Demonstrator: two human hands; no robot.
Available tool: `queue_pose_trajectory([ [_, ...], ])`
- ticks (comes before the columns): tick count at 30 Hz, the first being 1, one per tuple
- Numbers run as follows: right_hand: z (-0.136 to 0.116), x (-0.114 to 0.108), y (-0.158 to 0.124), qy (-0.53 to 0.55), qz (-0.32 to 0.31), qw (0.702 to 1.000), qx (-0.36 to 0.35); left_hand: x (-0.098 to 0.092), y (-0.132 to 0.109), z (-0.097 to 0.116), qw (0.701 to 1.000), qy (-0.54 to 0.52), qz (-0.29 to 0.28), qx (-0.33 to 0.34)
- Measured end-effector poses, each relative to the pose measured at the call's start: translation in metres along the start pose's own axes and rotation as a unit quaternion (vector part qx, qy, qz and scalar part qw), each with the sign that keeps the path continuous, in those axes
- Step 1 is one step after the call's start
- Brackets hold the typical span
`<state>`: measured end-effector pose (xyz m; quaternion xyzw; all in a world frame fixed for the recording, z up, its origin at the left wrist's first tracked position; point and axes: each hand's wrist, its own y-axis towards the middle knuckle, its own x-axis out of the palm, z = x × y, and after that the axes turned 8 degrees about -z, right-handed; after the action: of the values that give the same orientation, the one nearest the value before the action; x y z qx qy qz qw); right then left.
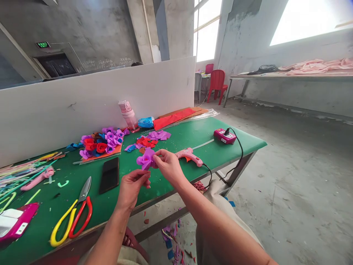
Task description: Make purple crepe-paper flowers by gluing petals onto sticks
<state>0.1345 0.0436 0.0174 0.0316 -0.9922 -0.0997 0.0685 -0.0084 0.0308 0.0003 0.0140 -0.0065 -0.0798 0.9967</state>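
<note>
A purple foam rose (146, 159) is held above the green table (176, 141) between both my hands. My right hand (168, 166) pinches the flower's right side with fingers closed. My left hand (131, 187) is below it, fingertips pinched at the flower's base or stem. A pink glue gun (189, 155) lies just right of my right hand, its cord running off the table edge.
Finished purple, red and blue roses (100, 142) sit on an orange sheet. Loose petals (150, 138), a black phone (109, 175), scissors (74, 217), a pink bottle (128, 115), a pink power strip (224, 135) and coloured sticks (19, 175) lie around. A white partition (82, 99) backs the table.
</note>
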Motion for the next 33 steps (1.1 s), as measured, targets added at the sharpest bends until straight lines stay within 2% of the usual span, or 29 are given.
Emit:
queue_pose_trajectory([
  [10, -0.009, 0.006, -0.007, 0.047, -0.019, 0.999, -0.009, 0.001, -0.003, 0.004, 1.0, 0.003, 0.01, 0.006],
  [26, -0.003, 0.008, -0.006, 0.07, -0.037, 0.997, 0.009, -0.006, -0.002, -0.009, 1.0, 0.017, -0.014, 0.009],
  [33, 0.002, 0.009, -0.005, 0.095, -0.035, 0.995, 0.006, -0.006, -0.005, -0.005, 1.0, 0.02, -0.016, -0.001],
])
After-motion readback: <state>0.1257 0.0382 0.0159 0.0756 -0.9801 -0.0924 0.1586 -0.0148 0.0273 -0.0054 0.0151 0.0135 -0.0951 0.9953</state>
